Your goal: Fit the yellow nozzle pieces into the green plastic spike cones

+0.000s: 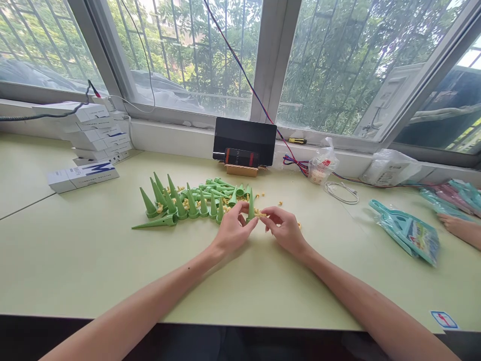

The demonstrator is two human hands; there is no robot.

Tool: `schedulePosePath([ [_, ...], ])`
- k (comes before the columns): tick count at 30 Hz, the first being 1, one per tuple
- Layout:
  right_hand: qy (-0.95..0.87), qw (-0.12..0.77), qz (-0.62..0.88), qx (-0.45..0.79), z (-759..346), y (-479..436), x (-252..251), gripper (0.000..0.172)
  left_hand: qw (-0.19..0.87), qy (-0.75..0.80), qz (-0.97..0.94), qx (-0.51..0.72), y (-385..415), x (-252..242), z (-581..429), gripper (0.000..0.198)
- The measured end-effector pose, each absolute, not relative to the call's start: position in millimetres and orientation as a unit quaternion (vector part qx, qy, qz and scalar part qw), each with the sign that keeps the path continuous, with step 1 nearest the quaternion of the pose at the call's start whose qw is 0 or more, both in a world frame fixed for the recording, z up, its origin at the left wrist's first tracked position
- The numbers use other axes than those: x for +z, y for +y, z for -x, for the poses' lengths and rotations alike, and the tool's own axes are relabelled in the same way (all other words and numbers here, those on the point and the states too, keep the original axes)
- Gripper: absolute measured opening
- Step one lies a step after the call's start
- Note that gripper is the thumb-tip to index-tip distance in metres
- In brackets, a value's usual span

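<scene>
left hand (233, 224) grips a green spike (251, 203) while the right hand (284, 229) pinches a yellow piece (260, 214)

a broad window (188, 60) with bars and foliage beyond it stretches across the back, above a pale green table (180, 276). on the left of the table, a stack of white boxes (99, 134) stands near the wall, one more box (84, 176) lying in front. on the right, a turquoise dustpan (417, 230) lies near another person's hand (460, 229), which is at the edge of view beside some plastic-wrapped packs (464, 198). a dark tablet (246, 133) leans at the back, a phone (241, 157) propped before it.

the two working hands are close together at the middle of the table; whether their fingertips touch, i cannot tell. the left thumb and fingers are clamped on the lower part of the spike, which points up, just right of the group. the right thumb and fingers are closed on the small piece at the spike's side; how the two parts join is too small to tell.

more green spikes (192, 204) stand in an uneven row to the left, others lying behind them and one on its side in front. a coiled white cable (341, 193) lies to the right. small yellow bits (280, 203) are scattered among the spikes and behind the right hand.
</scene>
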State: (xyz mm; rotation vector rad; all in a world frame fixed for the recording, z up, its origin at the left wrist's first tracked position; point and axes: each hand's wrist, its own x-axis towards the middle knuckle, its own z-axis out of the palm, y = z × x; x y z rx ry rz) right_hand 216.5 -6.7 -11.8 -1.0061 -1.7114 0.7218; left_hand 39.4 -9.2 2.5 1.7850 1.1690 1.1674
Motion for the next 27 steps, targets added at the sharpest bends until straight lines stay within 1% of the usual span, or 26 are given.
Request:
schedulePosePath([
  [17,-0.699,0.49,0.417,0.313,-216.8,-6.4,-12.2,0.022,0.348,0.432,-0.692,0.462,-7.0,0.0,-39.6,0.021],
  [27,-0.698,0.476,0.418,0.333,-217.2,-6.5,-11.3,0.025,0.339,0.439,-0.694,0.46,-5.5,-1.4,-39.1,0.022],
])
